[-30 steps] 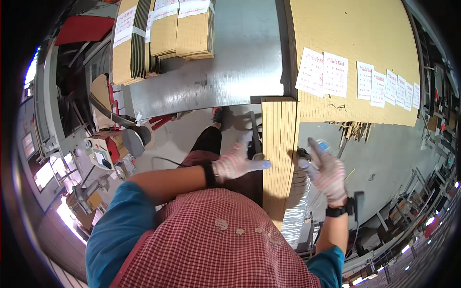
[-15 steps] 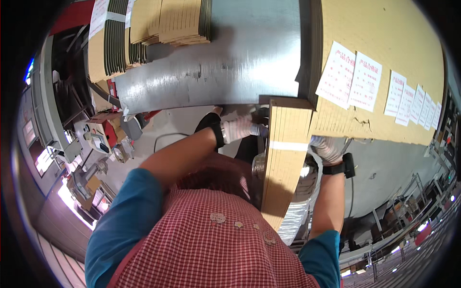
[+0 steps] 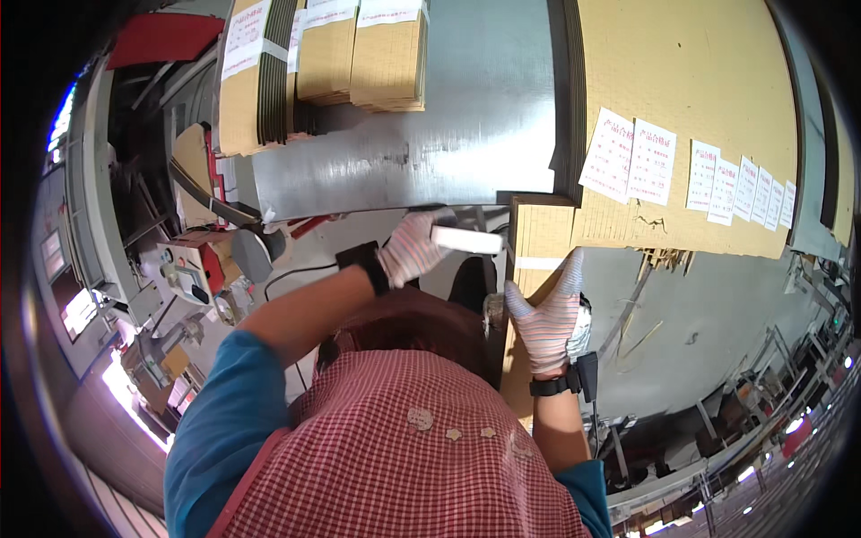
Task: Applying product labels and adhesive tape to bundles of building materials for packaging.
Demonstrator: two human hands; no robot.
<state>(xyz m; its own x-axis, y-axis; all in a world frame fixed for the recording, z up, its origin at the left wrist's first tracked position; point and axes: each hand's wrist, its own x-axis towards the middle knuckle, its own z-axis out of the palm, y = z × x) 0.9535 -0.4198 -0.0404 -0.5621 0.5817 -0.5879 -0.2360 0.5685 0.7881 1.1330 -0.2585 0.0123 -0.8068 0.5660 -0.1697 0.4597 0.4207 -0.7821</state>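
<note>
Striped knit gloves cover both hands. My left hand (image 3: 414, 251), just left of the cardboard bundle, is closed around one end of a flat white oblong thing (image 3: 468, 239); its exact kind does not show. Upright in front of me stands the narrow bundle of tan cardboard (image 3: 543, 231), with a white band (image 3: 543, 263) across it. Over this bundle my right hand (image 3: 549, 325) is held with thumb and fingers stretched apart, nothing in it. Its palm hides the bundle's middle, and I cannot tell whether it touches the cardboard.
Banded cardboard stacks (image 3: 387, 67) stand at the far left of a grey metal tabletop (image 3: 475, 108). To the right lies a large cardboard stack (image 3: 691, 54) with several printed white slips (image 3: 653, 161). Left of me is a red-and-white machine (image 3: 193, 264) with a cable.
My left hand has drawn back leftward from the bundle, and the white thing now shows in it. From the bundle's right side, my right hand has come over it and opened. The view has shifted.
</note>
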